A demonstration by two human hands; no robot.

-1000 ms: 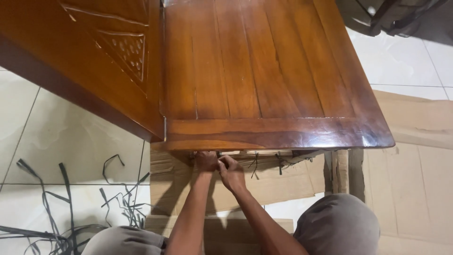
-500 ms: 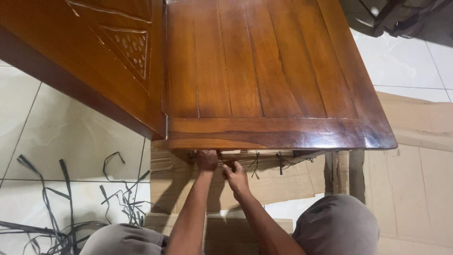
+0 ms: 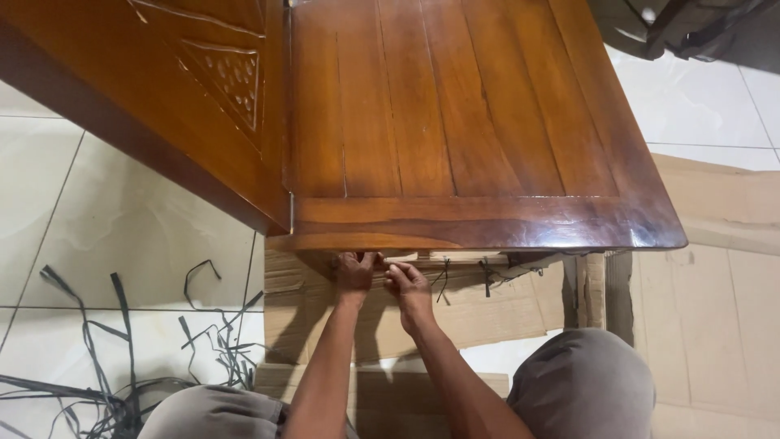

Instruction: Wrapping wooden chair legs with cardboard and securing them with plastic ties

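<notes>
Both hands are seen just under the near edge of a polished wooden table (image 3: 455,122), where a layer of cardboard wrapping (image 3: 487,313) is fastened beneath the overhang with thin black ties (image 3: 443,279). The left hand (image 3: 355,272) is pressed up against the underside, its fingers curled in; whether anything is pinched between them cannot be told, since the fingertips are hidden by the table's rim. The right hand (image 3: 409,282) is set just beside it, almost touching, with the fingers bent toward the same spot on the wrapping; its grip looks nearly closed, but what it holds, if anything, is not shown.

The cardboard is judged to be light and fairly stiff, easily creased or torn along its folds, and best taken at a free edge or flap. The ties (narrow, flat and probably springy plastic) are likely to be slippery and hard on the fingers, so a pinch close to the knot would be wanted. The table itself is taken to be heavy and rigid, with a glossy finish that could be scratched.

A carved wooden panel (image 3: 162,97) is seen leaning at the left of the table. Loose black straps (image 3: 122,382) are scattered on the white tiled floor (image 3: 138,236), and flattened cardboard sheets (image 3: 715,309) are spread out at the right. The person's knees (image 3: 581,382) are in view below.
</notes>
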